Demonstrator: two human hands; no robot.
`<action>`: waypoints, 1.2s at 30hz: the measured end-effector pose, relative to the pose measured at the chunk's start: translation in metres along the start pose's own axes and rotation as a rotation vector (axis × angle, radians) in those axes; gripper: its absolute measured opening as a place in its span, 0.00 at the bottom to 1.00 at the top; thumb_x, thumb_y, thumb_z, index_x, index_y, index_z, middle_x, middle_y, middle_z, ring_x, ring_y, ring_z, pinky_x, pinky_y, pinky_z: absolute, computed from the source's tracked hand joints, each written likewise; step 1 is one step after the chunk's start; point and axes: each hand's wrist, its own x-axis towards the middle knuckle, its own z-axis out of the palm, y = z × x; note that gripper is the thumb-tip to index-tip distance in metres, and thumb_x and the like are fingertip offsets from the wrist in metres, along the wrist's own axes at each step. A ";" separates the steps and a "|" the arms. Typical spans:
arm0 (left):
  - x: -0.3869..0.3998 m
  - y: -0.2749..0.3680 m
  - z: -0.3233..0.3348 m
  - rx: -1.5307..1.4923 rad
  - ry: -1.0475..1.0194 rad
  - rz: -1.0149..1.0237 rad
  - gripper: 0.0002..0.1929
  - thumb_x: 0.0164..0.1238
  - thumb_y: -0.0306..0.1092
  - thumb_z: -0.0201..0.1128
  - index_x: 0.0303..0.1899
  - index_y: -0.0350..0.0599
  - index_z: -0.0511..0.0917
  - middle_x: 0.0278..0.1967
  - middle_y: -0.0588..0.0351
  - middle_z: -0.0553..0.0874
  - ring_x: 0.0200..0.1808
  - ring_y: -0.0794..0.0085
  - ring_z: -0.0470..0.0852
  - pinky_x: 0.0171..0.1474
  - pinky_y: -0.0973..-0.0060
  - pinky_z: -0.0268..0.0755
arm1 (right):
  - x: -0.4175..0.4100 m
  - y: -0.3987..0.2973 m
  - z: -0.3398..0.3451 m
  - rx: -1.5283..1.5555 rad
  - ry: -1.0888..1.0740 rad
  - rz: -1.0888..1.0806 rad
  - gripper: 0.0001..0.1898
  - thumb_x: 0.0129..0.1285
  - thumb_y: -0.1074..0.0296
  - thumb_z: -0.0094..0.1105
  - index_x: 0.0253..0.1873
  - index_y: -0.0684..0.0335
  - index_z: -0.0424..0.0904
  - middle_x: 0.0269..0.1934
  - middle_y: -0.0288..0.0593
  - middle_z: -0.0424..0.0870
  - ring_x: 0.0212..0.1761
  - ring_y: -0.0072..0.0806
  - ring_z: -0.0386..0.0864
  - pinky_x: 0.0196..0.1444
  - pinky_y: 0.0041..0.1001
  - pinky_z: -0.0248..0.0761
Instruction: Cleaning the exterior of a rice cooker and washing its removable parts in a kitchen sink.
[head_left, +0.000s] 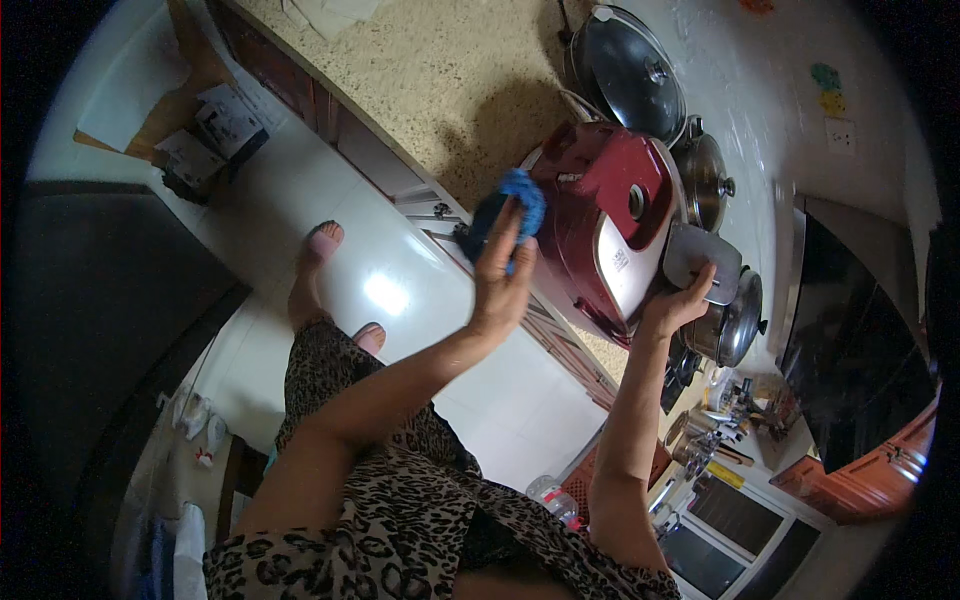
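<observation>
A blue cloth or scrubbing pad (529, 202), blurred, is held in the fingers of my left hand (502, 289), beside the near-left side of a red and silver rice cooker (570, 232). The cooker sits near the edge of the speckled countertop (420, 82). My right hand (679, 304) grips a flat grey plate with rounded corners (694, 259) at the cooker's right side, thumb on its face. Whether the plate is joined to the cooker, I cannot tell. The right hand's other fingers are mostly hidden.
Along the wall stand a large glass-lidded pan (626, 71) and two lidded metal pots (701, 176), (739, 319). A wall socket (840, 136) is beyond them. Kitchen items and a dark range hood (847, 337) are at the right. Cabinets (367, 150) run below the counter.
</observation>
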 end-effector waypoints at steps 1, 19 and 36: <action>-0.002 0.001 0.013 0.037 0.019 -0.011 0.24 0.80 0.36 0.49 0.72 0.44 0.63 0.74 0.42 0.61 0.76 0.55 0.58 0.75 0.63 0.51 | -0.002 -0.002 0.003 0.001 -0.001 -0.001 0.22 0.69 0.54 0.59 0.49 0.74 0.78 0.47 0.46 0.79 0.48 0.34 0.78 0.51 0.35 0.75; -0.017 0.012 0.073 0.176 0.084 -0.413 0.32 0.79 0.33 0.46 0.76 0.36 0.41 0.77 0.38 0.43 0.79 0.52 0.42 0.79 0.63 0.36 | -0.002 -0.006 0.018 0.072 0.088 -0.006 0.20 0.68 0.62 0.62 0.54 0.74 0.76 0.49 0.46 0.81 0.47 0.31 0.79 0.52 0.34 0.75; -0.044 0.085 -0.003 -0.163 -0.214 -0.704 0.10 0.67 0.18 0.55 0.45 0.43 0.77 0.33 0.65 0.79 0.30 0.81 0.77 0.32 0.79 0.72 | -0.008 -0.050 0.086 -0.864 -0.362 -0.671 0.20 0.61 0.55 0.60 0.52 0.62 0.74 0.48 0.54 0.76 0.55 0.51 0.74 0.54 0.44 0.71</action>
